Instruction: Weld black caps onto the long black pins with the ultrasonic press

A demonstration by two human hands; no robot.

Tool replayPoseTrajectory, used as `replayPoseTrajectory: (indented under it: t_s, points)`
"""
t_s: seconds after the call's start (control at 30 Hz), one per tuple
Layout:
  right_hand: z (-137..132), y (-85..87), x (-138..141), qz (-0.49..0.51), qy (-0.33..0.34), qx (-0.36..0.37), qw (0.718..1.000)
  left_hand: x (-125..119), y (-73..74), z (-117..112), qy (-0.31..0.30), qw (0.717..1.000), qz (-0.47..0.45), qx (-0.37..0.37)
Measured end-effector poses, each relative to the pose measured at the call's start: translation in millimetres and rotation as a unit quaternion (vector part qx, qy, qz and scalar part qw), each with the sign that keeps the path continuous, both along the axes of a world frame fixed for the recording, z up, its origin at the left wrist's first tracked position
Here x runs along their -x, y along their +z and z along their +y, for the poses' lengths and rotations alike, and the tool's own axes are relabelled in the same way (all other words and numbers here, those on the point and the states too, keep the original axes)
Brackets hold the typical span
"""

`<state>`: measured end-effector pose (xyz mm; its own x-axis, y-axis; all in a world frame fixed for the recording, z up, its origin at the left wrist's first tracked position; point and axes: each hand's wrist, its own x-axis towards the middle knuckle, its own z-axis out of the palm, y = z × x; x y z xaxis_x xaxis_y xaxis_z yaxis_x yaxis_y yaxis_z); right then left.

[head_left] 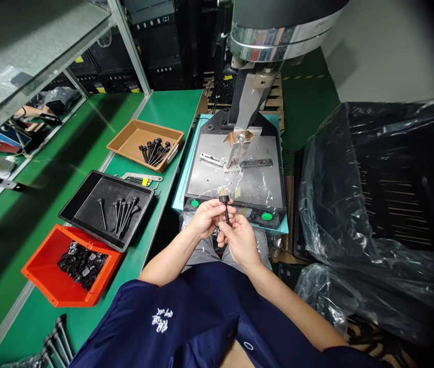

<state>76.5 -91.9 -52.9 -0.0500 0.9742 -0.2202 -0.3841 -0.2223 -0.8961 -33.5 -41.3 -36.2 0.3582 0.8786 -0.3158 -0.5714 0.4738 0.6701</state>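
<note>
In front of my lap I hold a black knob-headed screw [224, 199] upright, its round head on top. My left hand [210, 217] has its fingers closed around the upper part, just below the head. Lower down, my right hand [241, 239] pinches the shaft between thumb and fingers. The lower end of the screw is mostly hidden by my fingers. Just beyond my hands is a bench press [236, 179] with a flat metal base and an upright metal fixture [238, 148] under its head.
On the green table [169, 105] to the left, a brown tray [125, 135] and a black tray [87, 191] hold several similar black pieces. An orange bin [48, 271] holds small black parts. Wrenches [142, 177] lie between the trays. Plastic-wrapped crates [328, 168] stand at right.
</note>
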Motion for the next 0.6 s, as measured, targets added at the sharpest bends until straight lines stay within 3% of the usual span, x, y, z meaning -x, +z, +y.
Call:
replayPoseTrajectory:
  t_s: [0.13,0.23,0.37,0.47,0.53,0.6]
  points:
    - [0,2.3,-2,-0.007,0.015,0.001,1.0,13,2.1,11,0.035,0.999,0.03,-0.016]
    - [-1,-2.0,-10,-0.022,0.016,0.025,0.999,47,14.3,46,0.128,0.975,0.155,-0.092]
    - [0,-13.6,-26,-0.033,0.009,0.054,0.998,124,40.5,122,0.224,0.864,0.401,-0.206]
    - [1,-20.5,-37,-0.046,0.004,0.074,0.996,176,52.2,179,0.255,0.763,0.575,-0.153]
    - [0,-24.4,-44,-0.052,-0.013,0.087,0.995,196,53.1,209,0.237,0.699,0.669,-0.09]
    - [-1,-29.0,-54,-0.054,-0.04,0.103,0.992,205,50.6,228,0.198,0.662,0.721,-0.045]
